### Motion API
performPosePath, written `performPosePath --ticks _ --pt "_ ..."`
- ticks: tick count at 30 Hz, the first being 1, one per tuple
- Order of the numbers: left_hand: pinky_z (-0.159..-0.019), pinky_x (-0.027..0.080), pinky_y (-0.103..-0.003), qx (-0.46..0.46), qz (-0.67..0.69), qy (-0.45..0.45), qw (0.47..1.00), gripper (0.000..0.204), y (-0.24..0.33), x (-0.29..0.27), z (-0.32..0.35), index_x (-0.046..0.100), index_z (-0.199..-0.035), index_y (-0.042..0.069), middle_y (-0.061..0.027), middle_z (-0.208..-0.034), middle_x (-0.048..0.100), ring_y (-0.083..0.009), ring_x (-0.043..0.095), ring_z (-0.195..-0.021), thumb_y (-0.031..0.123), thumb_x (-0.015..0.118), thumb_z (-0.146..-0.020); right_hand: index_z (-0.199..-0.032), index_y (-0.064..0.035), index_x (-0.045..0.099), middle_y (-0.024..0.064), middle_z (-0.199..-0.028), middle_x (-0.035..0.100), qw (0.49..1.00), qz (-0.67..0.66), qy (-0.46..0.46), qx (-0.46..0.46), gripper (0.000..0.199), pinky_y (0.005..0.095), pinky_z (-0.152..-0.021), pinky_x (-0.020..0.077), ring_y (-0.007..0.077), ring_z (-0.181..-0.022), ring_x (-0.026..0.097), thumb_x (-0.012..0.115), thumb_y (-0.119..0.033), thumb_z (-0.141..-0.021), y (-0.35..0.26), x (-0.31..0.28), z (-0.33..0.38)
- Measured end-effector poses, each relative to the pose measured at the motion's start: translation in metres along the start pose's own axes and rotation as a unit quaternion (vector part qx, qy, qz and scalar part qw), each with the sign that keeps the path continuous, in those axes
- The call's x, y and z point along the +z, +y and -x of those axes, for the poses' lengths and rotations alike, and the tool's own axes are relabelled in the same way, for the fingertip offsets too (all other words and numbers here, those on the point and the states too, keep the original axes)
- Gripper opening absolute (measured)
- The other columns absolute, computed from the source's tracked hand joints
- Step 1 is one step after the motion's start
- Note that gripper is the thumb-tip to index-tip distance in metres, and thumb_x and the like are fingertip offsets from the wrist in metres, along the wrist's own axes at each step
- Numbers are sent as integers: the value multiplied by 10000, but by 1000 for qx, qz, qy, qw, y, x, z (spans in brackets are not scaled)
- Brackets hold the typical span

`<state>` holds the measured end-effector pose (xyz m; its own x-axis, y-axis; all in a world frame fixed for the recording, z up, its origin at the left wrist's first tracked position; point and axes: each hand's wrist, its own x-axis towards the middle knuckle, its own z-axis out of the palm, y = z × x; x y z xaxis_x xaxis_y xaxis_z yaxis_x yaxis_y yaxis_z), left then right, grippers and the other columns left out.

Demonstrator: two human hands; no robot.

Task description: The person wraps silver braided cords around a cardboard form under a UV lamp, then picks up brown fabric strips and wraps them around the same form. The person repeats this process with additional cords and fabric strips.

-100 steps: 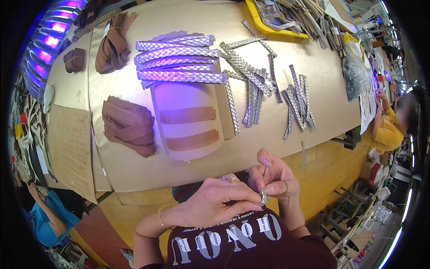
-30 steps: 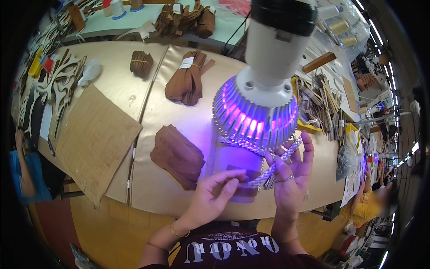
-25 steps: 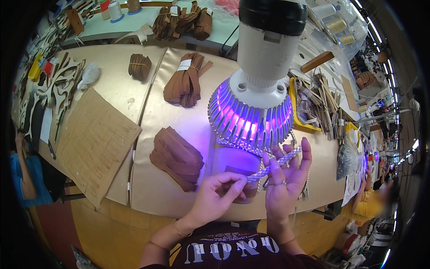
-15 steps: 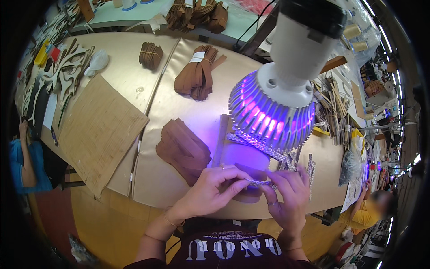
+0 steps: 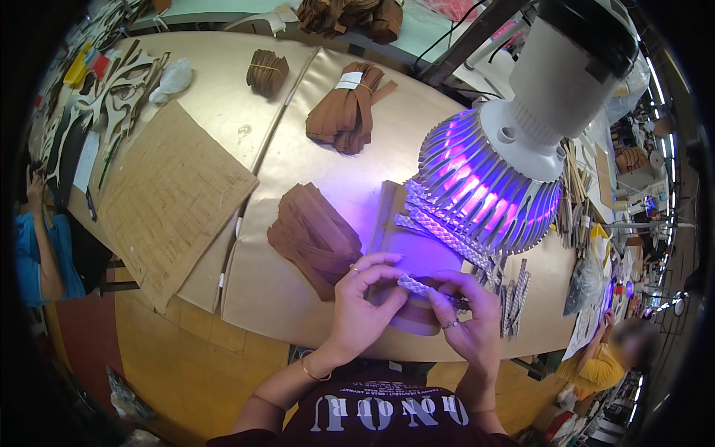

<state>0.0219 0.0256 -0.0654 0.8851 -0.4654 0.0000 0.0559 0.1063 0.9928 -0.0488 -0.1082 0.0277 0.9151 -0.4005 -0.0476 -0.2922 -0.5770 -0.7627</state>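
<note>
Under the white finned lamp (image 5: 514, 156) with violet light, left hand (image 5: 363, 304) and right hand (image 5: 469, 320) both pinch a pale braided strap (image 5: 421, 288), held above the tan table (image 5: 298, 171) near a brown leather stack (image 5: 313, 235).

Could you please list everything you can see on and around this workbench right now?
silver braided strip: one, held between both hands.
loose silver braided strips: several, under the lamp.
white finned lamp with purple light: one, right of centre.
brown leather strap bundles: four, centre to far edge.
tan cardboard sheet: one, left.
beige worktable: one.
co-workers: two, at the left and right edges.
left hand: pinching the strip.
right hand: pinching the strip.
</note>
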Motion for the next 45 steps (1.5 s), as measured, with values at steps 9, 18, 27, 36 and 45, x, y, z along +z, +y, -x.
performPosePath --ticks 9,18,27,36,45 --pt "-881 507 -235 -203 340 -32 918 438 5 -6 0 445 -1309 -19 -137 -1100 664 -115 630 -978 -53 603 -902 -1023 -6 604 83 -750 654 999 -33 10 9 208 265 -597 488 132 -649 627 709 -86 -862 10 6 0" --pt "-917 508 -250 -182 346 -41 920 482 7 -6 -1 379 -1359 -11 -173 -1131 654 -143 632 -1035 -60 571 -919 -1082 -16 523 83 -735 641 999 -43 27 10 282 260 -559 465 122 -618 604 700 -70 -870 10 10 0" --pt "-905 543 -314 -182 349 -36 919 461 8 -5 -1 369 -1332 -14 -205 -1088 675 -192 672 -978 -44 573 -920 -1036 -22 480 50 -707 609 997 -64 45 26 282 232 -535 421 80 -601 544 703 -64 -868 11 14 0" --pt "-930 522 -283 -183 361 -53 913 483 8 -7 -3 367 -1374 -21 -193 -1130 657 -162 648 -1017 -48 555 -930 -1007 -22 451 49 -686 598 995 -73 68 9 296 230 -497 409 65 -569 528 710 -72 -871 13 20 0" --pt "-817 567 -307 -183 301 -38 935 461 12 -11 -8 369 -1339 -14 -193 -1024 695 -195 694 -902 -11 579 -928 -1009 -20 447 33 -673 582 992 -94 77 27 295 210 -473 383 35 -554 489 704 -60 -870 12 24 0"
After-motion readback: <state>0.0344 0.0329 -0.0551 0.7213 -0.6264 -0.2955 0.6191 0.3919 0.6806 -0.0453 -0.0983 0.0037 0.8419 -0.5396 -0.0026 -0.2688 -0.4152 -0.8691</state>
